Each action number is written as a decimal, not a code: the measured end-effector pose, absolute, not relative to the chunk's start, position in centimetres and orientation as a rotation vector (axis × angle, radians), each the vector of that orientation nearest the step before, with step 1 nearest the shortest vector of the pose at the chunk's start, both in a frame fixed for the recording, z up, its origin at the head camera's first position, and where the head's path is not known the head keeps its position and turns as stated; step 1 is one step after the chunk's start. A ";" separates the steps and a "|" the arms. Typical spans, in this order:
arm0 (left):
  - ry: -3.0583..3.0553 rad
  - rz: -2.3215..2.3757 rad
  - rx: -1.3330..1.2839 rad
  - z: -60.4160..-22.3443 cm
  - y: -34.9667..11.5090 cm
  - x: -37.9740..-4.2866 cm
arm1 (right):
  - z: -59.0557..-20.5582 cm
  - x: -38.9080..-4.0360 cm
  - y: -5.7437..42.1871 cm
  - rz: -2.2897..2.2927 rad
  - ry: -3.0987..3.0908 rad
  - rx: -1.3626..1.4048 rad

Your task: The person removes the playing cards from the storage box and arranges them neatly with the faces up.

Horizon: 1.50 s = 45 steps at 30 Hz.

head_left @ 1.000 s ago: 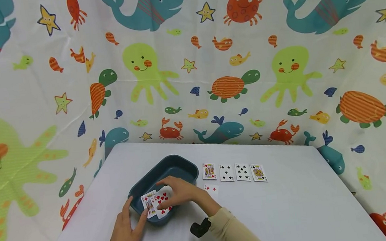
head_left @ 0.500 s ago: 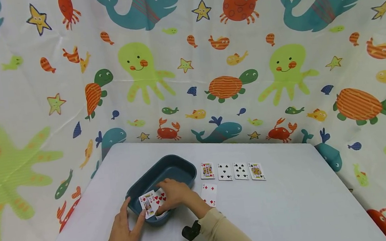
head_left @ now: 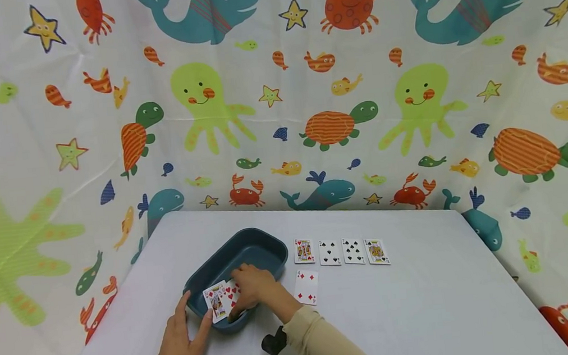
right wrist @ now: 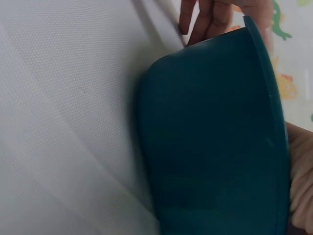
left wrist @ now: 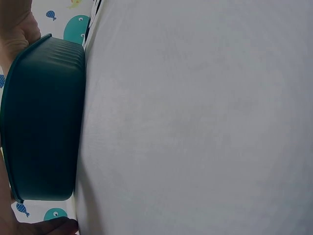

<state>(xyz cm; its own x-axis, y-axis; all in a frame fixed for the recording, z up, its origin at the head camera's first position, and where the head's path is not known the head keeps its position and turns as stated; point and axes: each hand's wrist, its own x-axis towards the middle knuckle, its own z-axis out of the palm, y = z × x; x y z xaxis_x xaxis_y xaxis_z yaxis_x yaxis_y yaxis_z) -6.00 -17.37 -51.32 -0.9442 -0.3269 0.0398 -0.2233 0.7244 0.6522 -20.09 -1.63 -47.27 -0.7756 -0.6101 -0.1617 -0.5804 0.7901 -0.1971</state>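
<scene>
In the head view, my left hand (head_left: 179,342) rests at the near left end of a dark blue tub (head_left: 194,276), index finger on the rim and thumb beside a face card (head_left: 216,303). My right hand (head_left: 254,288) reaches over the near side into the tub. Its curled fingers and thumb hold a hearts card (head_left: 231,292) partly hidden under them; the fingertips are hard to see. The left wrist view shows the tub's outer wall (left wrist: 44,117). Left-hand fingers (right wrist: 208,22) hang beside the tub in the right wrist view.
Right of the tub lies a row of face-up cards: a red-suit face card (head_left: 304,251), two spades cards (head_left: 329,252) and another face card (head_left: 376,251). Below the row is a diamonds card (head_left: 306,287). A sea-animal curtain (head_left: 269,122) hangs behind the white table (head_left: 407,307).
My right hand has drawn its fingers and thumb closer together over the hearts card and moved slightly left, uncovering the diamonds card. My left hand stays at the tub's end. The head view shifts slightly.
</scene>
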 end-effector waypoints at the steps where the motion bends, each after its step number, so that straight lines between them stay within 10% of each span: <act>1: -2.777 -1.024 0.449 -51.3 -17.4 -6.0 | -47.3 -20.1 -1.7 -0.197 2.767 -0.936; 45: -2.799 -1.053 0.476 -50.8 -17.4 -6.0 | -47.9 -21.4 -2.2 -0.259 2.730 -1.047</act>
